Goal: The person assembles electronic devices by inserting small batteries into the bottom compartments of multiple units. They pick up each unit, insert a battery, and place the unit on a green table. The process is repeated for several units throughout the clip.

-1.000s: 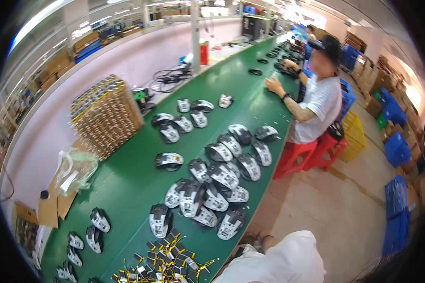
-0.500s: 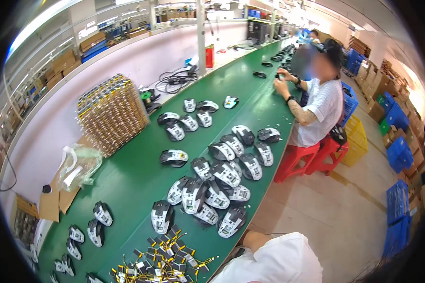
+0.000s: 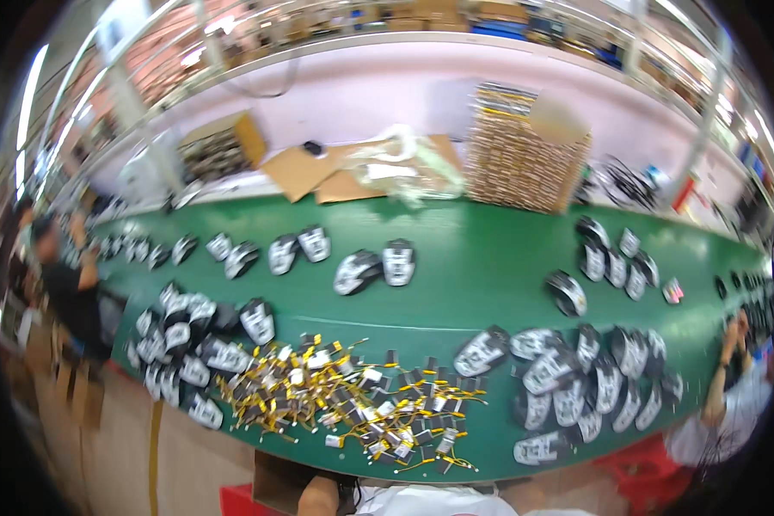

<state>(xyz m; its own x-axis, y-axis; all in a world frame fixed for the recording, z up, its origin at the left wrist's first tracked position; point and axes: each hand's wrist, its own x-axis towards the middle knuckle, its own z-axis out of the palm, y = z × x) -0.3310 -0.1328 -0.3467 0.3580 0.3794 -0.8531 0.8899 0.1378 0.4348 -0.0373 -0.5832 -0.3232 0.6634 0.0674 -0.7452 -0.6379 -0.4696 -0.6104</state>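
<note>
lying heaped before the person (image 3: 430, 501): wired batteries (image 3: 285, 389)

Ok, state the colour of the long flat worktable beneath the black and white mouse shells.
The long flat worktable is green, seen best in the head view.

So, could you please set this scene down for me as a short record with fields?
Surface: long green table
Near middle: loose pile of small grey parts with yellow wires
Left of pile: cluster of black-and-white mouse shells
Right of pile: second cluster of mouse shells
Far side: clear plastic bag on brown cardboard, with a tall stack to its right
Wearer's hands: neither in view
Others: person in a dark top at far left; person in a light top at far right
</note>
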